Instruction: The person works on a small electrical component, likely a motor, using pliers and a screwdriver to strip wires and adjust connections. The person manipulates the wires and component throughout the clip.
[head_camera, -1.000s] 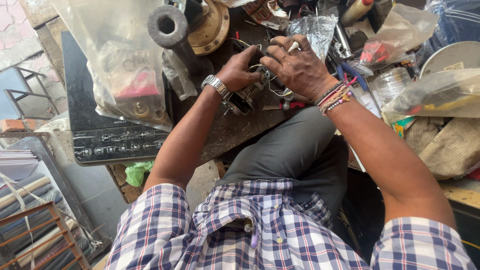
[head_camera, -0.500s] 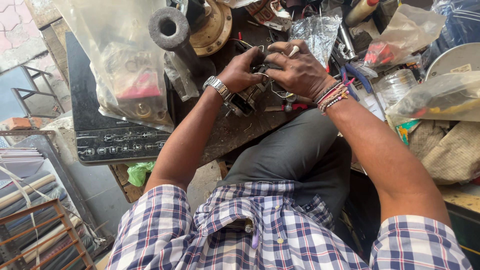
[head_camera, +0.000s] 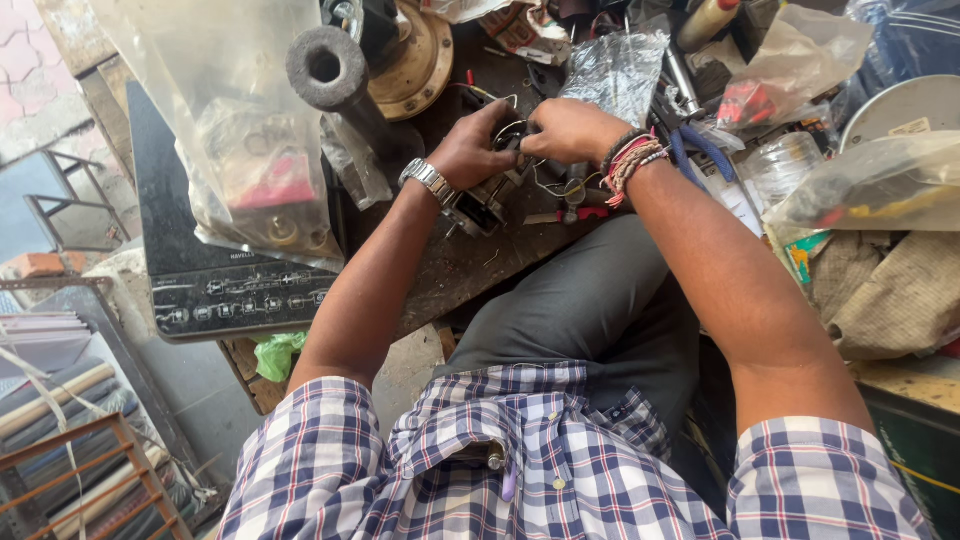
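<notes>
Two hands are brought together over a small metal part (head_camera: 478, 208) on the bench (head_camera: 470, 270). The left hand (head_camera: 468, 150) is closed on the part, apparently to steady it; the right hand (head_camera: 562, 130) is pinched on thin wire (head_camera: 545, 185) at its top, just beside the left fingers. Blue-handled pliers (head_camera: 700, 150) lie right of the right wrist. A grey cylinder (head_camera: 325, 65) stands beyond the left hand.

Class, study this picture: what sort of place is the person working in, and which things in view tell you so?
Probably a small appliance repair stall. Both hands work on a small metal part with loose wires on a cluttered workbench; blue-handled pliers and an induction cooktop lie nearby.
</notes>
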